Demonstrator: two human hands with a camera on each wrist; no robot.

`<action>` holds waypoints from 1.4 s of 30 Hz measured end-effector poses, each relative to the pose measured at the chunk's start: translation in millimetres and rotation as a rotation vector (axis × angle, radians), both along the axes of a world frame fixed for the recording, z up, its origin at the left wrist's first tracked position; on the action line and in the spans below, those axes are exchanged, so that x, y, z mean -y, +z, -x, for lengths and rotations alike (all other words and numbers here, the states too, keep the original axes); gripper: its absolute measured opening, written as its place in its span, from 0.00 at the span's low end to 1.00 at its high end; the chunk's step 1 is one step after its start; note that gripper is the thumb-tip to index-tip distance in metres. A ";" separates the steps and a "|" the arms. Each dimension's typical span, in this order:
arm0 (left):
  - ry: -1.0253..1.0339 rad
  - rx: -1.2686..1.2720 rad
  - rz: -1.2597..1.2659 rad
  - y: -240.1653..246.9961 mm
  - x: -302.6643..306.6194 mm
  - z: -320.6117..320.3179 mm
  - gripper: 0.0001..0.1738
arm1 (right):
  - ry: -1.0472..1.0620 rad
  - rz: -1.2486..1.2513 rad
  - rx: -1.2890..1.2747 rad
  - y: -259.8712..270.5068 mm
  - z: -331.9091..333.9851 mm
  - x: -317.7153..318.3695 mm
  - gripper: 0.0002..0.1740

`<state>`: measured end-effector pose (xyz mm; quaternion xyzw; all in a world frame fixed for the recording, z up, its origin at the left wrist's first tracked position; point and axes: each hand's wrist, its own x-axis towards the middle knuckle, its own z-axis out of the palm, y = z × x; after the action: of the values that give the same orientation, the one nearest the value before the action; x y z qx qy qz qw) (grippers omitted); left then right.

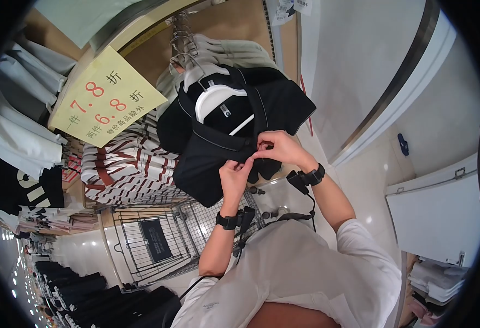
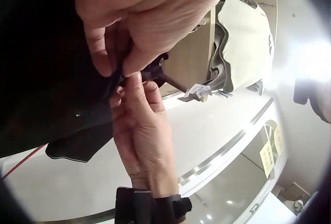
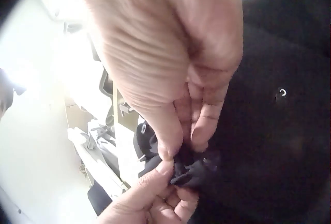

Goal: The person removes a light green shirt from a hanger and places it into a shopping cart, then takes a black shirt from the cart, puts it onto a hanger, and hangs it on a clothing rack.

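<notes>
A black collared polo shirt (image 1: 207, 169) with thin pale piping hangs on a white hanger (image 1: 218, 98) at the end of the rack. My left hand (image 1: 236, 176) pinches the shirt's front edge below the collar. Its thumb and fingertips meet those of my right hand (image 1: 282, 148), which pinches the same edge from the other side. In the right wrist view, bunched black cloth (image 3: 189, 172) shows between the two sets of fingertips. A small snap or button (image 3: 282, 93) sits farther along the fabric. The fingers largely hide the exact spot they work on.
Striped shirts (image 1: 133, 164) hang left of the black one, and pale green garments (image 1: 234, 50) behind it. A yellow sale sign (image 1: 108, 98) stands above the stripes. Below is a wire shopping cart (image 1: 158, 235). Dark folded clothes (image 1: 103, 290) lie lower left.
</notes>
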<state>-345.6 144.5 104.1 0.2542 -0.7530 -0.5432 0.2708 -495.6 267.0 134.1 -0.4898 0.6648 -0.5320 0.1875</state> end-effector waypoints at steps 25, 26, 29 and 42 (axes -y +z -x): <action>-0.056 -0.025 -0.079 15.6 0.0 -2.6 0.11 | -0.021 0.138 -0.154 8.2 -14.0 -8.3 0.13; -0.075 -0.015 -0.121 18.7 -0.9 -2.6 0.11 | -0.021 0.132 -0.158 11.3 -17.3 -9.5 0.13; -0.071 -0.020 -0.157 24.2 -3.4 -1.6 0.09 | -0.072 0.201 -0.331 16.2 -23.0 -12.6 0.11; -0.089 -0.094 -0.210 4.6 0.4 3.9 0.10 | -0.152 0.125 -0.138 4.6 -26.9 -11.7 0.10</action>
<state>-349.5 144.1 108.7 0.2216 -0.6892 -0.6417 0.2532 -468.7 278.6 138.7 -0.4843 0.6767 -0.5502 0.0696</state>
